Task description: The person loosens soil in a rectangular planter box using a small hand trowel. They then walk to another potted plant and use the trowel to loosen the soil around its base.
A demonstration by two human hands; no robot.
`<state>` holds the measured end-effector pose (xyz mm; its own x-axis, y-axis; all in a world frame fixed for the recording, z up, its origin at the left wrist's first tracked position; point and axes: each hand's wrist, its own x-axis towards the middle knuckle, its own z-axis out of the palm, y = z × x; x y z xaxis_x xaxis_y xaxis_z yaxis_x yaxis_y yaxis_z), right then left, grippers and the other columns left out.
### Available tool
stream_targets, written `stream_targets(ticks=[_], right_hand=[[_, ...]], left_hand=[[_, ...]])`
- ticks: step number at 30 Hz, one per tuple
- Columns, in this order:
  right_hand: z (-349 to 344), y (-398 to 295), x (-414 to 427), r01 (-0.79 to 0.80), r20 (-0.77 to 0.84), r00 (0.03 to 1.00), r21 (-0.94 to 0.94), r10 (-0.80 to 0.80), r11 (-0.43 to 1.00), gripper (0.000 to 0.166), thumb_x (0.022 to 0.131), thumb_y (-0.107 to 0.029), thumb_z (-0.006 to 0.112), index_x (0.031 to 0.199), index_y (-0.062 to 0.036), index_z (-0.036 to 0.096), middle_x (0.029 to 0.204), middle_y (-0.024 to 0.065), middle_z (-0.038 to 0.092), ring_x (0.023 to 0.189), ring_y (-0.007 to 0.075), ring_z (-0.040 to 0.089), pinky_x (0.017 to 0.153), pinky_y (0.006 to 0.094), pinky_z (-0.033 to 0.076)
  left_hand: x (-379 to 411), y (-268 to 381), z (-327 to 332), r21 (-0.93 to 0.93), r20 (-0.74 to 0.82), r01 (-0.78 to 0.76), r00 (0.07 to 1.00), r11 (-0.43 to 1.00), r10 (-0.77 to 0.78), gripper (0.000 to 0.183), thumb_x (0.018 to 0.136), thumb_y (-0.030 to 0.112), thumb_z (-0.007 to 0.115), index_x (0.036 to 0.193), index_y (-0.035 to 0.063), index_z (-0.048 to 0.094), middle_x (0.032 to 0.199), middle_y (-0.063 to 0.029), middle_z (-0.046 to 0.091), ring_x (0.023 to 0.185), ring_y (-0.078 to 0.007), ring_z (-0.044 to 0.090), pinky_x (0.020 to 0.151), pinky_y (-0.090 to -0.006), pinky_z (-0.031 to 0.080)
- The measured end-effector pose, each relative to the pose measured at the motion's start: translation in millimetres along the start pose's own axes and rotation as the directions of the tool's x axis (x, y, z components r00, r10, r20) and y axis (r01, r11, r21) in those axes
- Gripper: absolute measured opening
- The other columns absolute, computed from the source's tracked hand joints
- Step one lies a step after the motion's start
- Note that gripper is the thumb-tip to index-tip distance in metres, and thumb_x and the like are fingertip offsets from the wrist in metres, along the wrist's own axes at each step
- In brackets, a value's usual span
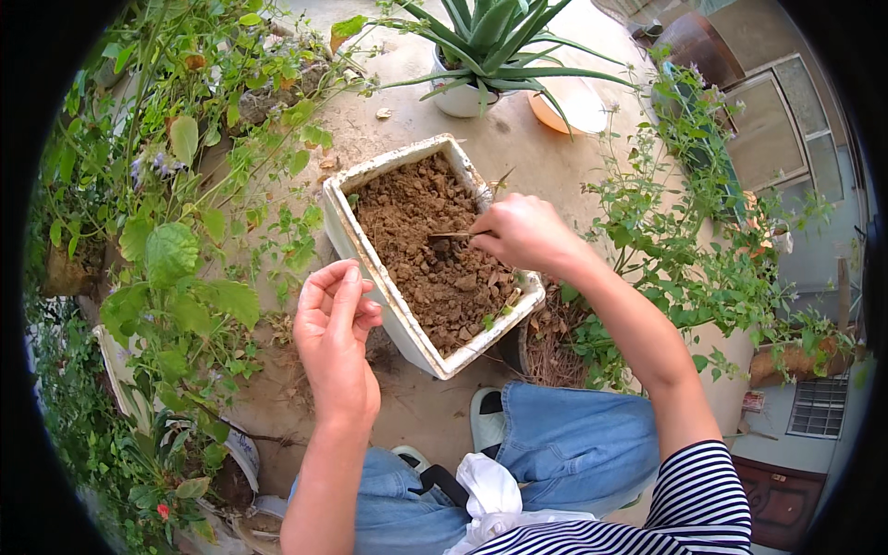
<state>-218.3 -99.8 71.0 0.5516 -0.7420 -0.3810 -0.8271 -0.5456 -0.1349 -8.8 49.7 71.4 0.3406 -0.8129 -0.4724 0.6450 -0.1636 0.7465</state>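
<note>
A white foam box (388, 305) filled with brown crumbly soil (416, 215) stands on the ground before me. Over its right side, my right hand (520, 232) grips a thin stick-like tool (451, 235), whose far end reaches the soil beside a small dark hollow. My left hand (340, 333) is raised just left of the box, fingers curled and thumb near the fingertips; whether it pinches something tiny cannot be told. A few small green leaves (489, 321) lie at the box's near right corner.
Beyond the box stand a potted aloe (461, 97) and an orange-rimmed basin (565, 104). Leafy plants crowd the left (170, 257) and right (645, 243). A dark pot with dry stalks (555, 347) touches the area by the box's near right corner. My knees are close below.
</note>
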Motion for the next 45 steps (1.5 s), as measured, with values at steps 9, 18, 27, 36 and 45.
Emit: stream_targets(ticks=[9,18,27,36,45], right_hand=[[47.9,-2.1,3.0,-0.018,0.008,1.0,-0.042,0.018,0.999,0.018,0.082,-0.019,0.06,0.077,-0.0047,0.07,0.071,0.0169,0.067,0.071,0.032,0.069,0.068,0.0458,0.056],[19.2,5.2,6.3,0.138,0.179,0.981,-0.375,-0.074,0.917,0.014,0.08,-0.014,0.065,0.091,-0.0061,0.069,0.078,0.0112,0.06,0.063,0.027,0.064,0.055,0.0405,0.051],[-22.9,-3.0,-15.3,0.251,0.023,0.965,-0.366,-0.26,0.896,0.017,0.078,-0.011,0.061,0.09,-0.0142,0.072,0.076,0.0091,0.059,0.061,0.0244,0.065,0.051,0.0385,0.051],[17.8,5.7,10.2,0.255,0.09,0.967,-0.307,-0.239,0.917,0.007,0.073,-0.006,0.062,0.072,-0.0057,0.069,0.069,0.0119,0.067,0.061,0.0262,0.067,0.055,0.0379,0.054],[10.0,2.9,-35.6,0.19,0.185,0.972,-0.248,-0.147,0.95,0.016,0.077,-0.021,0.066,0.072,-0.0062,0.068,0.066,0.0136,0.064,0.061,0.0326,0.066,0.058,0.0441,0.053]], left_hand=[[3.5,-5.0,13.0,-0.004,0.021,0.016,1.0,1.0,-0.016,0.013,0.096,0.017,0.06,0.107,0.0098,0.061,0.09,0.0016,0.059,0.073,-0.004,0.052,0.067,-0.0191,0.044],[5.2,-8.6,13.8,0.004,0.041,0.012,0.999,1.0,-0.013,0.014,0.096,0.017,0.059,0.108,0.0097,0.06,0.09,0.0016,0.059,0.073,-0.0049,0.053,0.068,-0.0203,0.044],[3.5,-5.7,4.1,0.012,0.006,-0.01,1.0,1.0,0.009,0.014,0.096,0.017,0.06,0.108,0.0093,0.06,0.091,0.0012,0.06,0.073,-0.005,0.053,0.067,-0.0195,0.045],[-1.3,-4.7,11.6,0.015,0.02,0.005,1.0,1.0,-0.005,0.014,0.096,0.017,0.059,0.108,0.0095,0.06,0.091,0.0015,0.06,0.073,-0.0047,0.053,0.068,-0.0197,0.045],[3.1,-8.7,17.3,-0.018,0.028,-0.01,1.0,1.0,0.01,0.013,0.096,0.015,0.06,0.105,0.005,0.059,0.089,-0.0011,0.062,0.072,-0.0045,0.055,0.066,-0.0203,0.046]])
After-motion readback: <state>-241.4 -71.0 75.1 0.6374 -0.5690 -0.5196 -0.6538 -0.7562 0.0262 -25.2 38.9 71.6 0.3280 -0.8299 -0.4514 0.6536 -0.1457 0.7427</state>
